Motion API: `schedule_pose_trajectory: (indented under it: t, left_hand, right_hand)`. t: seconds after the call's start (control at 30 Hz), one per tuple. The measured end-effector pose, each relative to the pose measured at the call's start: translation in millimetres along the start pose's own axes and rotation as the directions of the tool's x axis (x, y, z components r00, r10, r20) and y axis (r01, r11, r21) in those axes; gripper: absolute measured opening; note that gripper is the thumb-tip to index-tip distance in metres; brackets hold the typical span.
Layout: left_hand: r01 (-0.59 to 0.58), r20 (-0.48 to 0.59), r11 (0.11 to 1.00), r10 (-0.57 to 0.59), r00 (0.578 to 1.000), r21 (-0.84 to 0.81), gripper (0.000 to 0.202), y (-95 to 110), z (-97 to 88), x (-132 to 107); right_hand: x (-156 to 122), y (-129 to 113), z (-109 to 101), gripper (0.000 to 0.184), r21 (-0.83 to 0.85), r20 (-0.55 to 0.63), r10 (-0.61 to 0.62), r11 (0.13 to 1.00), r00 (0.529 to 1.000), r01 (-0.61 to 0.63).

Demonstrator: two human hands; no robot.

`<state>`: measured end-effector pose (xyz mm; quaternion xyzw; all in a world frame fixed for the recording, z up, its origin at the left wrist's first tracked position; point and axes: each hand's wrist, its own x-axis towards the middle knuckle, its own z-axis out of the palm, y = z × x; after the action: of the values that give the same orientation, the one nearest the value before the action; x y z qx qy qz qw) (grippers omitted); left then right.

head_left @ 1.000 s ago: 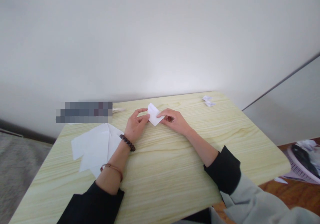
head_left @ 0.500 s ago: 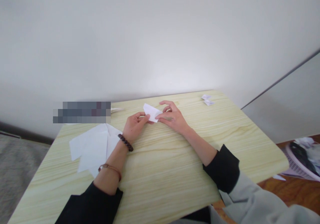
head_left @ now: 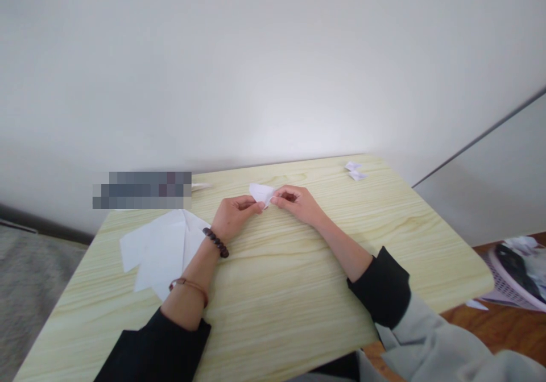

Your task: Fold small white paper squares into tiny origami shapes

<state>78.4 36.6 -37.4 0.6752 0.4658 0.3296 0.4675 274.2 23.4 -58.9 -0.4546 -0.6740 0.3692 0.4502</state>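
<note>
A small folded piece of white paper (head_left: 260, 192) is held just above the far middle of the light wooden table (head_left: 277, 291). My left hand (head_left: 236, 215) pinches its lower left edge, fingers closed on it. My right hand (head_left: 296, 203) pinches its right edge with thumb and forefinger, the other fingers curled. Both hands meet at the paper. A dark bead bracelet and a thin brown band sit on my left wrist.
Several loose white sheets (head_left: 160, 251) lie on the table to the left of my left forearm. Two small folded paper pieces (head_left: 355, 170) rest at the far right corner. A laundry basket (head_left: 518, 277) stands on the floor at the right. A blurred patch sits at the far left edge.
The paper has been folded smaller and lowered between my fingers. My right hand's fingers, raised half a second ago, have closed down onto its edge.
</note>
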Motion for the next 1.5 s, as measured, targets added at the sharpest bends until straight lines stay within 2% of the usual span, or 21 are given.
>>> schedule_pose_trajectory:
  t: [0.17,0.47,0.93,1.17,1.5]
  left_hand:
    - [-0.015,0.015,0.999,0.014,1.000,0.044,0.030,-1.1,-1.6,0.9]
    - [0.044,0.074,0.998,-0.040,0.996,-0.054,0.032,1.3,2.1,-1.6]
    - [0.056,0.049,0.998,-0.054,0.997,-0.033,0.028,3.9,2.6,-1.4]
    - [0.065,0.059,0.998,-0.066,0.996,0.014,0.032,3.9,2.5,-0.7]
    - [0.075,0.044,0.997,-0.075,0.996,0.003,0.029,4.5,2.7,-1.3]
  right_hand:
    - [-1.8,-2.1,1.2,0.030,-0.007,-0.024,0.051,0.999,0.998,-0.051]
    - [-2.5,-2.9,1.9,0.030,-0.059,-0.036,0.076,0.995,0.996,-0.079]
    - [-2.0,-2.1,4.1,0.028,-0.046,-0.068,0.085,0.995,0.994,-0.088]
    - [-2.5,-3.7,4.7,0.028,-0.050,-0.063,0.094,0.994,0.994,-0.097]
    - [-1.5,-1.2,5.1,0.026,-0.015,-0.055,0.063,0.998,0.997,-0.063]
